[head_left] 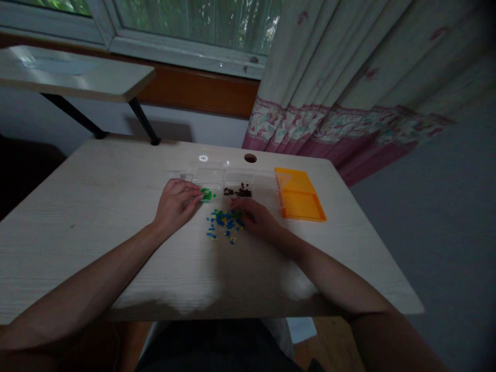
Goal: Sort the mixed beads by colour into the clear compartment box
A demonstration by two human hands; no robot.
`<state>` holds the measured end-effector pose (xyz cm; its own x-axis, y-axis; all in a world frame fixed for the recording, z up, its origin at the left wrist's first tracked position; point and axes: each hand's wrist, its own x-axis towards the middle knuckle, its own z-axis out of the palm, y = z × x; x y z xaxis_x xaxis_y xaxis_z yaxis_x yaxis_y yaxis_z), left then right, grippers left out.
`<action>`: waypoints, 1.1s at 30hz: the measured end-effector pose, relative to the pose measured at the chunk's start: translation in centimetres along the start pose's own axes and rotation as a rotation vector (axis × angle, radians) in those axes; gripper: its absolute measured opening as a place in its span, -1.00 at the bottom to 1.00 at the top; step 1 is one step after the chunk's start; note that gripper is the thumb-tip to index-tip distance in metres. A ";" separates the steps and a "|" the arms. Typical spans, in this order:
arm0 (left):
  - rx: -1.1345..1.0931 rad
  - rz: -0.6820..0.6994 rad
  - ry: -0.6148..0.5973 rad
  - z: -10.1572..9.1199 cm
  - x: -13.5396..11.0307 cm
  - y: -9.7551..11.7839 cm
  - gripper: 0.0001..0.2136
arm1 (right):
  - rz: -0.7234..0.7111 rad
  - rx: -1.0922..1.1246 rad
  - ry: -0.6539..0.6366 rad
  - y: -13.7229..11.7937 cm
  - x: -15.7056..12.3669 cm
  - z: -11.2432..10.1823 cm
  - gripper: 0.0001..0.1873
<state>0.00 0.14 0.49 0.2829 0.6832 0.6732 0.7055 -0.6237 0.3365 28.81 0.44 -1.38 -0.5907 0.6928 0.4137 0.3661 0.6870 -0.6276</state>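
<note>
Small toy building pieces, mostly blue with some green and yellow (226, 219), lie in a loose pile on the table. Behind them is a clear compartment box (211, 173), its outline faint. Green pieces (207, 195) sit in its near left compartment and dark brown pieces (243, 192) in the one beside it. My left hand (179, 202) is at the green pieces, fingertips and thumb drawn together; what they grip is too small to make out. My right hand (258, 218) hovers at the pile's right edge, index finger stretched and thumb apart, with no piece visible between them.
An orange open case (300, 195) lies to the right of the clear box. Behind the box is a round cable hole (250, 158) in the table (127, 206). A raised shelf (85, 72) on black legs stands back left; a curtain (310, 93) hangs behind.
</note>
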 end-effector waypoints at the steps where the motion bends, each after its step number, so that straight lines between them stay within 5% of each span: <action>1: 0.018 -0.011 0.014 0.0 0.0 -0.1 -0.90 | 0.000 -0.009 -0.001 0.1 0.0 0.0 -0.47; 33: 0.137 -0.098 0.026 1.4 -0.2 -1.4 -0.78 | -0.006 0.008 0.057 1.7 0.2 1.4 -0.50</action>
<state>-0.17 1.39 -1.04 0.1931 0.7268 0.6592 0.8115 -0.4960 0.3091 28.32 1.46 -3.27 -0.5511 0.7000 0.4542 0.3571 0.6898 -0.6299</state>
